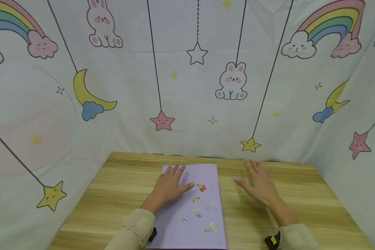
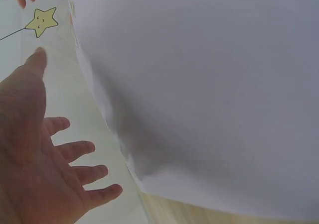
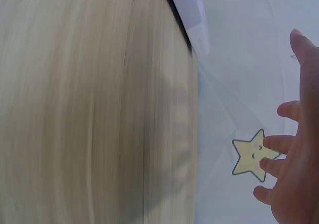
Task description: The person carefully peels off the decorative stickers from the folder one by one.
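A flat lilac cover [image 1: 187,238], like that of a thin book or folder, lies lengthwise on the table with small shiny stickers on it. One sticker [image 1: 201,188] is red and green; others are yellowish or pale. My left hand [image 1: 168,187] is over its upper left part, fingers spread and straight, thumb pointing toward the red sticker. In the left wrist view the pale surface [image 2: 209,94] fills most of the picture beside the hand. To the right of the cover, my right hand [image 1: 259,185] is held over the wooden table, fingers extended, holding nothing.
The wood-grain table [image 1: 128,187] reaches back to a white cloth backdrop [image 1: 193,90] printed with stars, rabbits, moons and rainbows. The cloth also rises along both sides. A dark wrist device [image 1: 272,241] sits at the right cuff.
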